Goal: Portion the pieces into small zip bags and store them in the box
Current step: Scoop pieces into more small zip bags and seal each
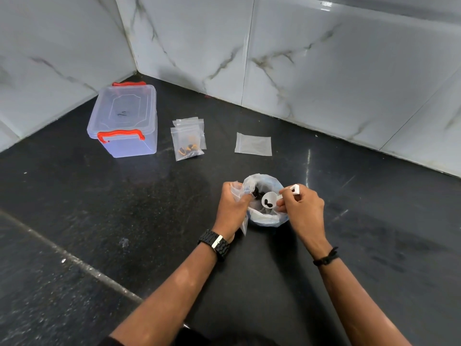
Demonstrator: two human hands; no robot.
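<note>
Black desk [149, 221]: a scoop [269, 199] of pieces is pinched by the right hand [303, 208]; the small bag [238, 193] beside it is held open by the left hand [230, 208] for filling.

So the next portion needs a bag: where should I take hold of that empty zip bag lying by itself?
Probably pinch the empty zip bag at its near right corner, coming from the right hand side. It lies flat on the counter, apart from everything else, so only an edge can be lifted.

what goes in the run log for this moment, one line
left hand holds small bag | right hand holds scoop with pieces over big bag | box lid on
</note>
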